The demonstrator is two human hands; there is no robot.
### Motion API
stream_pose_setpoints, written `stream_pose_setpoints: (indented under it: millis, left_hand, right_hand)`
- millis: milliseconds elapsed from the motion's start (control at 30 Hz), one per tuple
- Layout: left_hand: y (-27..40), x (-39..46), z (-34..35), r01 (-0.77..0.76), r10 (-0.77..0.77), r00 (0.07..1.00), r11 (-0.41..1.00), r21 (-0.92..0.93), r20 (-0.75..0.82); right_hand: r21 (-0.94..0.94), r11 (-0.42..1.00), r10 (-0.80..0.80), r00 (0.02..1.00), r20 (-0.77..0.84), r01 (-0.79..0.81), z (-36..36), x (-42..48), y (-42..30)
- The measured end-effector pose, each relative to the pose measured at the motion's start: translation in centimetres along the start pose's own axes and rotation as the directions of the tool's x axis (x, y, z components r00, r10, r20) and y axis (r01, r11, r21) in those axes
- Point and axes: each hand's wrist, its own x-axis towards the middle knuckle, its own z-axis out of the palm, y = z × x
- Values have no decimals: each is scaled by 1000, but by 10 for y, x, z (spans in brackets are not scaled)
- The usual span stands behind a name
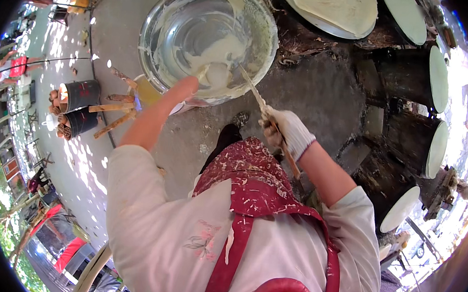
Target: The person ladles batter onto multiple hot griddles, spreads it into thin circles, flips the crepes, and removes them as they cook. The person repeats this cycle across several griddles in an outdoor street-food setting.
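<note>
A large metal basin (161,76) with pale batter (224,49) in its bottom and smeared on its walls stands before me. My left hand (188,87), bare, is at the near rim, closed around the short handle of what looks like a round scoop (218,75) in the batter; the fingers are partly hidden. In a white knit glove, my right hand (286,129) grips a long wooden stick (255,91). The stick's batter-coated far end reaches over the right rim into the basin, and its other end points back toward my red, batter-spattered apron (252,175).
Several dark drum-shaped stoves with pale round tops (435,148) curve along the right; a pale sheet (333,8) lies on one at the top. A yellowish bucket (147,93) with sticks stands left of the basin, near two black buckets (83,95). A person (13,67) is far left.
</note>
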Motion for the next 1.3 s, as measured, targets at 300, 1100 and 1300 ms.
stream_pose_setpoints:
  millis: [300, 1100, 1300]
  left_hand:
    - [-62, 32, 1, 626, -159, 756, 461, -629, 635]
    - [267, -209, -256, -396, -62, 868, -685, -611, -493]
    - [240, -128, -261, -198, -98, 974, -813, -547, -206]
  right_hand:
    - [-104, 971, 215, 976, -30, -217, 66, 0, -18]
    - [-369, 307, -814, 443, 376, 877, -102, -267, 91]
    - [-390, 303, -860, 426, 282, 870, -99, -182, 17]
